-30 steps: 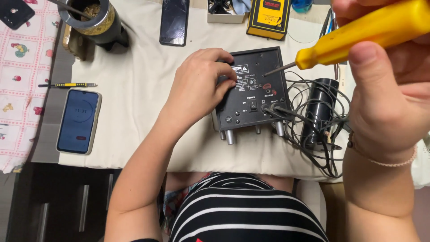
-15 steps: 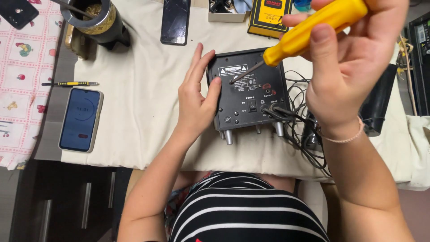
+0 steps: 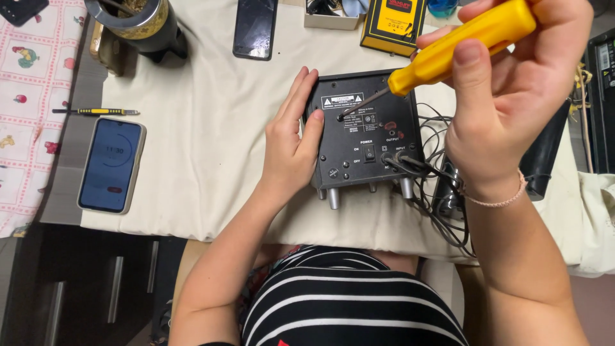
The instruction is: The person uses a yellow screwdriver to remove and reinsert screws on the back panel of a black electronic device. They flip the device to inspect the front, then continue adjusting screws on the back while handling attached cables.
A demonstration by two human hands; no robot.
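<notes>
- Cream cloth (image 3: 211, 128): covers the worktop; everything listed below lies on it unless noted.
- Black device box (image 3: 366, 138): rear panel facing up, near the middle of the cloth, short metal feet pointing toward the person; switch, sockets and labels on the panel.
- Right hand (image 3: 512, 109): closed around the yellow-handled screwdriver (image 3: 458, 46), thumb pressed along the handle; the shaft slopes down-left and its tip meets the box's upper-left panel area.
- Left hand (image 3: 291, 144): flat and open, grasping nothing, fingers extended and pressed against the box's left side.
- Dark cup (image 3: 138, 25): gold band, top left of the cloth, partly out of view.
- Phone with lit screen (image 3: 111, 165): at the cloth's left edge, well apart from the box.
- Dark phone (image 3: 255, 29): screen off, top centre.
- Yellow meter (image 3: 394, 25): above the box, partly cropped.
- Tangle of black cables (image 3: 439, 192): plugged into the box's lower right, trailing off to the right.
- Small yellow-and-black screwdriver (image 3: 96, 111): lying flat just above the lit phone.
</notes>
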